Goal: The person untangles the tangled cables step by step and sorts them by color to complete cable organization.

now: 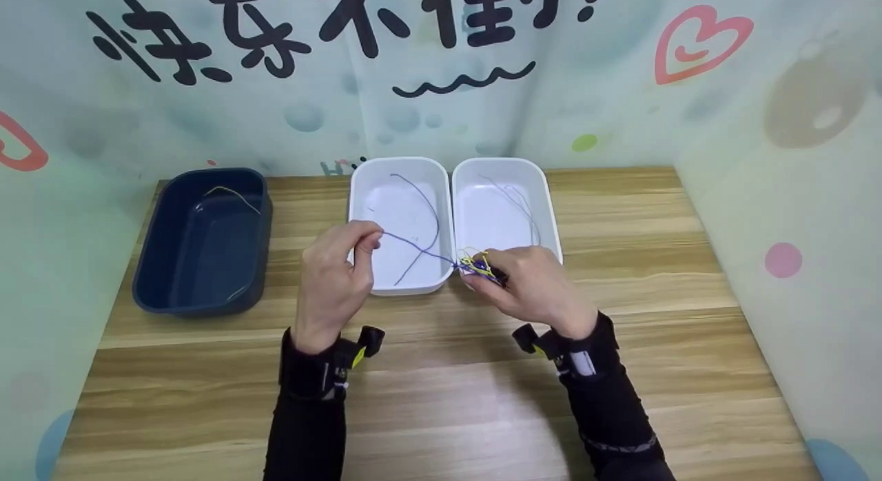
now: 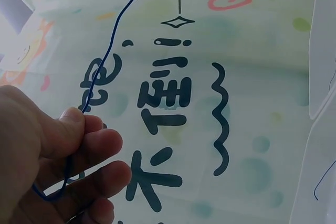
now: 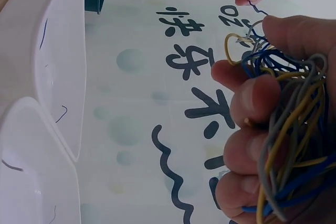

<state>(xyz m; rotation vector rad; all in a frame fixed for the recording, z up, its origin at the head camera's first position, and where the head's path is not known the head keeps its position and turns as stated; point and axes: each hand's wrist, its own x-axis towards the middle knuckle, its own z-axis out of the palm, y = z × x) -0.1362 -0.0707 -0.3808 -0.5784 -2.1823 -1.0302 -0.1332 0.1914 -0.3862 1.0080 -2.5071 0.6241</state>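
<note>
In the head view my left hand (image 1: pixel 337 274) pinches a thin blue wire (image 1: pixel 406 240) between thumb and index finger. Its loose end hangs by the other fingers in the left wrist view. That wire runs taut toward my right hand (image 1: pixel 534 284), which grips a tangled bundle of blue, yellow and grey wires (image 3: pixel 294 93). The left hand is at the near left edge of the left white bin (image 1: pixel 446 185); the right hand is over the front of the right white bin (image 1: pixel 549 198), hiding part of it.
A blue wire (image 1: pixel 435 216) lies curved in the left white bin. Thin grey wires (image 1: pixel 527 209) lie in the right one. Further left stands a dark blue bin (image 1: pixel 264 240) with a yellow wire (image 1: pixel 238 193) inside. A printed cloth (image 1: pixel 468 123) hangs behind the wooden table (image 1: pixel 441 412).
</note>
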